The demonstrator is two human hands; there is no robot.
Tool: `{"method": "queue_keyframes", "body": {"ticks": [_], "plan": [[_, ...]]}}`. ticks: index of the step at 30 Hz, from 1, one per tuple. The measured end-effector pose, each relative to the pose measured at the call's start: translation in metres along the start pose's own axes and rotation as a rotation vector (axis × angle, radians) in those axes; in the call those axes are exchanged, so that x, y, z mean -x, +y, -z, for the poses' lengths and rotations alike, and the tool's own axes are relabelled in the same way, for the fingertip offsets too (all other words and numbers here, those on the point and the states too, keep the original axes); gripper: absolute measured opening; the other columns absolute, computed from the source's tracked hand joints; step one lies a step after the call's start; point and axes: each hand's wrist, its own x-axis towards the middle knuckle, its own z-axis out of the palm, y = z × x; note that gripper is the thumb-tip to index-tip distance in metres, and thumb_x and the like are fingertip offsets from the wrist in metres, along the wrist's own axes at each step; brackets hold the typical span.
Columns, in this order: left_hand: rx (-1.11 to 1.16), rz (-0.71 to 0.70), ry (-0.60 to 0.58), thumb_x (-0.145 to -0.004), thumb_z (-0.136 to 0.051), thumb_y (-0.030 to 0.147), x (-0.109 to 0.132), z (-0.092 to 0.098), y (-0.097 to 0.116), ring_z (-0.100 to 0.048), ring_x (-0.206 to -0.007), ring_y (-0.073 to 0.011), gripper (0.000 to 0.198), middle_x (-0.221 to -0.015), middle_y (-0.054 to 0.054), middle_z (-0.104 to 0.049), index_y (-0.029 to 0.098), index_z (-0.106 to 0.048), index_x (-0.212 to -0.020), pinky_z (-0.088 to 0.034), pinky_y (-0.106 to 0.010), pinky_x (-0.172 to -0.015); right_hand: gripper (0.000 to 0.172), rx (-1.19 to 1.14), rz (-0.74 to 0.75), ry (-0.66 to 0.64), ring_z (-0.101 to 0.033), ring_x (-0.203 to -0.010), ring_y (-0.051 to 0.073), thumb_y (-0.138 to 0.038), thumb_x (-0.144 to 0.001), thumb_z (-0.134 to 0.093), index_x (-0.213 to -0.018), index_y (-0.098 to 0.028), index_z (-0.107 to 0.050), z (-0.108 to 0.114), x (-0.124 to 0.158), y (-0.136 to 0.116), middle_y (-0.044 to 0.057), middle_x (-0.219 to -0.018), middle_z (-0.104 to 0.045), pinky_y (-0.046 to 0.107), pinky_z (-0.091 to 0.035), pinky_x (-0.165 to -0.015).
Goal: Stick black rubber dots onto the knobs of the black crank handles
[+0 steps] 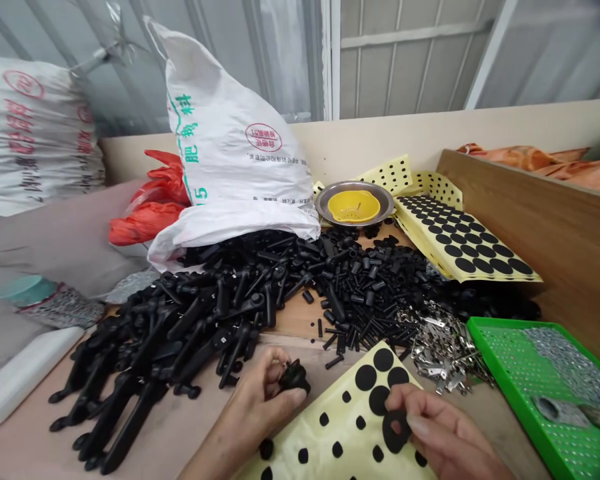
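My left hand (263, 400) is closed around a small round black plastic part (295, 377), held just left of a yellow backing sheet (315, 440). Between the thumb and fingers of my right hand (445, 427) is a black foam ring (396, 431) with a hole in its middle, raised over that sheet. Several black foam discs (383, 359) are stuck near the sheet's far corner, and small black dots cover much of the rest. Beyond my hands spread loose black cylinders and springs (365, 280). To the left lies a heap of black plastic arms (180, 333).
A green tray (520, 393) of small metal pieces stands at right, near a pile of metal clips (443, 353). Behind are a stack of disc sheets (460, 240), a metal bowl (325, 207) with a yellow basket (354, 208), and a white sack (240, 147). A wooden board (540, 213) borders the right.
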Motion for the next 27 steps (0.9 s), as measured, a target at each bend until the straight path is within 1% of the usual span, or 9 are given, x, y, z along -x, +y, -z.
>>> {"method": "queue_keyframes", "body": {"ticks": [2, 4, 7, 10, 13, 17, 19, 22, 27], "plan": [[0.356, 0.069, -0.004, -0.074, -0.059, 0.041, 0.006, -0.006, 0.004, -0.057, -0.083, -0.0191, 0.042, -0.086, -0.001, -0.059, 0.023, -0.045, -0.109, -0.045, -0.03, -0.073, 0.013, -0.032, -0.015, -0.036, -0.054, -0.076, 0.012, -0.031, -0.072, -0.072, -0.077, -0.02, -0.067, 0.0, -0.001, -0.002, 0.0, -0.091, -0.059, 0.021, -0.044, -0.073], [0.609, 0.148, -0.02, -0.072, -0.063, 0.043, 0.012, -0.017, 0.01, -0.058, -0.086, -0.0185, 0.049, -0.092, -0.001, -0.061, 0.023, -0.047, -0.114, -0.045, -0.029, -0.076, 0.013, -0.047, -0.017, -0.047, -0.055, -0.076, 0.011, -0.032, -0.072, -0.072, -0.079, -0.021, -0.068, -0.002, -0.002, -0.004, 0.0, -0.087, -0.06, 0.021, -0.044, -0.074], [0.815, 0.224, -0.093, -0.066, -0.072, 0.037, 0.016, -0.039, 0.017, -0.059, -0.07, -0.0126, 0.05, -0.081, 0.002, -0.063, 0.021, -0.055, -0.11, -0.046, -0.022, -0.064, 0.016, -0.072, -0.072, -0.044, -0.056, -0.073, 0.012, -0.032, -0.071, -0.072, -0.082, -0.021, -0.068, -0.009, -0.003, -0.006, 0.0, -0.078, -0.061, 0.023, -0.045, -0.072], [0.866, 0.26, -0.201, -0.059, -0.079, 0.029, 0.015, -0.06, 0.017, -0.052, -0.051, -0.0072, 0.047, -0.07, 0.003, -0.064, 0.017, -0.059, -0.099, -0.04, -0.018, -0.05, 0.019, -0.09, -0.093, -0.057, -0.056, -0.07, 0.013, -0.032, -0.069, -0.073, -0.082, -0.021, -0.067, -0.016, -0.002, -0.007, 0.0, -0.074, -0.061, 0.024, -0.045, -0.069], [0.847, 0.261, -0.205, -0.056, -0.078, 0.021, 0.013, -0.074, 0.015, -0.052, -0.055, -0.0077, 0.048, -0.071, 0.001, -0.066, 0.016, -0.058, -0.099, -0.038, -0.018, -0.051, 0.019, -0.086, -0.079, -0.06, -0.058, -0.074, 0.014, -0.033, -0.07, -0.071, -0.084, -0.022, -0.066, -0.017, -0.001, -0.005, 0.0, -0.075, -0.061, 0.025, -0.045, -0.07], [0.62, 0.214, -0.216, -0.06, -0.067, 0.014, 0.012, -0.081, 0.015, -0.045, -0.053, -0.0067, 0.038, -0.061, 0.004, -0.059, 0.015, -0.064, -0.098, -0.031, -0.018, -0.049, 0.016, -0.027, -0.032, -0.061, -0.057, -0.085, 0.018, -0.033, -0.072, -0.069, -0.081, -0.02, -0.065, -0.016, -0.002, -0.001, 0.002, -0.088, -0.06, 0.027, -0.045, -0.076], [0.557, 0.197, -0.244, -0.06, -0.063, 0.013, 0.011, -0.082, 0.015, -0.046, -0.052, -0.0068, 0.033, -0.061, 0.004, -0.059, 0.014, -0.066, -0.094, -0.033, -0.017, -0.049, 0.015, -0.022, -0.017, -0.071, -0.057, -0.082, 0.017, -0.032, -0.072, -0.069, -0.079, -0.02, -0.064, -0.017, -0.004, 0.001, 0.002, -0.089, -0.059, 0.027, -0.044, -0.075], [0.553, 0.235, -0.27, -0.061, -0.059, 0.014, 0.01, -0.084, 0.014, -0.047, -0.049, -0.0073, 0.038, -0.07, 0.001, -0.064, 0.015, -0.065, -0.099, -0.04, -0.019, -0.045, 0.015, -0.036, -0.02, -0.067, -0.056, -0.078, 0.016, -0.032, -0.07, -0.071, -0.075, -0.019, -0.063, -0.019, -0.007, 0.003, 0.002, -0.085, -0.058, 0.026, -0.045, -0.071], [0.617, 0.253, -0.223, -0.06, -0.059, 0.014, 0.012, -0.088, 0.011, -0.05, -0.048, -0.0074, 0.051, -0.076, 0.0, -0.067, 0.013, -0.06, -0.112, -0.045, -0.019, -0.044, 0.026, 0.0, 0.066, 0.052, -0.055, -0.076, 0.015, -0.036, -0.062, -0.077, -0.062, -0.017, -0.059, -0.022, -0.011, 0.007, 0.002, -0.086, -0.058, 0.024, -0.045, -0.067]]}}
